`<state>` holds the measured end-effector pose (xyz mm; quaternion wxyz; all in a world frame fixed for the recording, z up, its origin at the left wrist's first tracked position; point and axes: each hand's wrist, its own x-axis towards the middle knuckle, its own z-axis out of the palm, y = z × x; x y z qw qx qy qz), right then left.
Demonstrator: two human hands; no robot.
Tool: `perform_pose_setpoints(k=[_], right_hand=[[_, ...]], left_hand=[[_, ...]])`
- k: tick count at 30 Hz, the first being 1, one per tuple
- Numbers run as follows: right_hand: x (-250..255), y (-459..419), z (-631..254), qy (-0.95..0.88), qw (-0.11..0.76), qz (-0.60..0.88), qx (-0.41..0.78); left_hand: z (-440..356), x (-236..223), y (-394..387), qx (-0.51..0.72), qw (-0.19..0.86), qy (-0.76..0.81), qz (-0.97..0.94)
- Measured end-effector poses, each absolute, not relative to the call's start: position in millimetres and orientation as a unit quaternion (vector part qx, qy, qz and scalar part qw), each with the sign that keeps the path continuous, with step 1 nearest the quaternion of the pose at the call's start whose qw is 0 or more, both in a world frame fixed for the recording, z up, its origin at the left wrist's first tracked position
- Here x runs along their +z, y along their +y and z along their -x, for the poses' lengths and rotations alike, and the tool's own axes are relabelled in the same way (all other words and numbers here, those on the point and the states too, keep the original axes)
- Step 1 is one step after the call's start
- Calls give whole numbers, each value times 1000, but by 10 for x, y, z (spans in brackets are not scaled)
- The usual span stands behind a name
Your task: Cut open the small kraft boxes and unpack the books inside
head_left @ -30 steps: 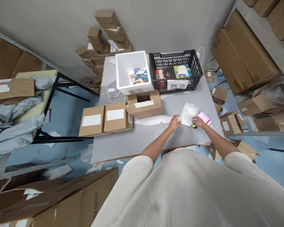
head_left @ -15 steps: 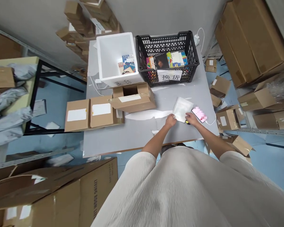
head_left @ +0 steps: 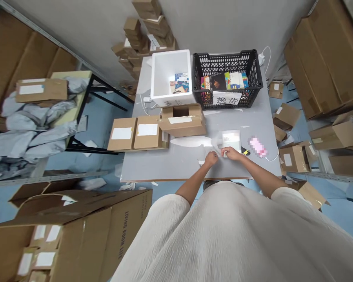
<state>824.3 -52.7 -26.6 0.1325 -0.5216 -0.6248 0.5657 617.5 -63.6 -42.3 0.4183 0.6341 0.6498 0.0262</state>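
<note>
Head view shows us both bare hands low over the grey table [head_left: 161, 166], near its front edge. Our right hand [head_left: 230, 152] pinches some clear film [head_left: 216, 144] between thumb and fingers, across the lower left part of a pale flat packet [head_left: 231, 140] lying on the tabletop. Our left hand [head_left: 211, 158] is just beside it, fingers curled in at the film's near edge; we cannot tell whether they grip it. A black and yellow tool [head_left: 245, 151] lies just right of the packet, and farther right we see a phone [head_left: 257, 147], its screen pink and blurred, beside a white cable [head_left: 272, 159]. Behind and to the left, we have an open cardboard box [head_left: 184, 126] next to two closed boxes [head_left: 147, 132]. Farther back, a white foam box [head_left: 172, 100] and a black crate [head_left: 229, 105] stand side by side, each holding books [head_left: 181, 83].
</note>
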Motion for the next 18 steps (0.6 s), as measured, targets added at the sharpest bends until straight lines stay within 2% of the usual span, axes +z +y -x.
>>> perform_pose_setpoints(k=[4,9,13,18], right_hand=[[-313,-599,-8206,-645,112,590,473],[-373,-637,-8139,-642,33,688,337],[-453,-642,-7997,-626,-30,723,290],[-562,-648,-7851,-605,-24,748,272]], left_hand=[[-6162,-309,-666,94,379,718,-577],[-6190,-104,-760,198,313,647,-666],[-6145,-9,-878,131,325,524,-776],[-6103,-125,-932,45,337,483,-807]])
